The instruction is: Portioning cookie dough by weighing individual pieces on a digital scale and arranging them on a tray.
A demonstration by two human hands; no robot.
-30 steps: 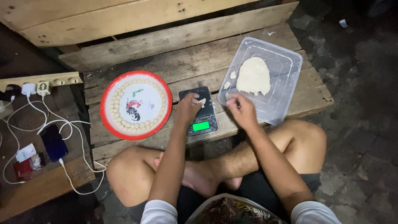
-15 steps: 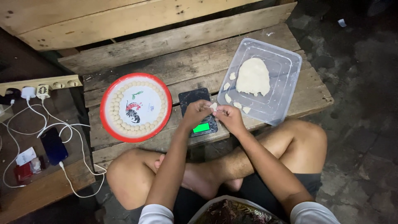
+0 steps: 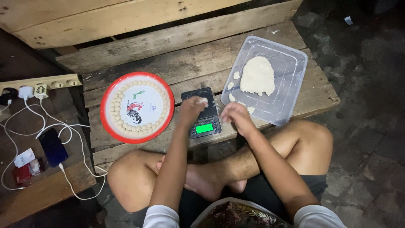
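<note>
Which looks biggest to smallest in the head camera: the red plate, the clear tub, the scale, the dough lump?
1. Clear tub and red plate: they look about alike, too close to rank.
2. Dough lump.
3. Scale, partly hidden by the left hand, so unsure.

The person wears a white short-sleeved shirt with a dark patterned front, dark shorts, and goes barefoot.

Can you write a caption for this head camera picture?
Left hand holds a dough bit over the scale; right hand nearby.
</note>
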